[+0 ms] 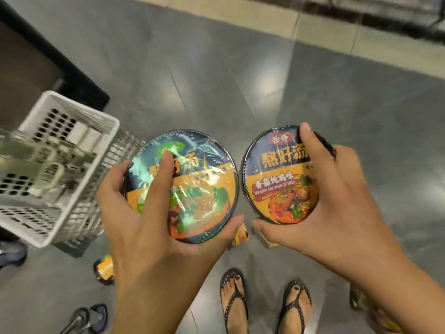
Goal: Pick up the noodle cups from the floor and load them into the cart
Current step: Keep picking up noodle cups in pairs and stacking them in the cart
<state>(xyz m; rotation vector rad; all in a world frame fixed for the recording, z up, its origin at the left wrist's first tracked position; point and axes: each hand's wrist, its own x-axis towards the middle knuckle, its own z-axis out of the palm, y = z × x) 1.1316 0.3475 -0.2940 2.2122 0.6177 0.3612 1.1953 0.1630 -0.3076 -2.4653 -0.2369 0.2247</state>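
Observation:
Each hand holds a round noodle cup, lid up, wrapped in shiny film. My left hand (147, 210) grips the left noodle cup (199, 184), index finger across its lid and thumb under the near rim. My right hand (334, 201) grips the right noodle cup (279, 182), whose dark blue and orange lid shows a bowl picture. The two cups are side by side, nearly touching, above the floor. The white plastic cart basket (79, 179) stands to the left of my left hand. Another noodle cup (104, 270) lies on the floor below the basket.
My feet in black sandals (234, 300) stand on the grey tiled floor (216, 80). More orange packaging (375, 312) lies at the lower right, and bits (240, 235) show under the held cups. A dark counter (29, 63) stands at the upper left. Someone's shoe (12, 255) is at the left edge.

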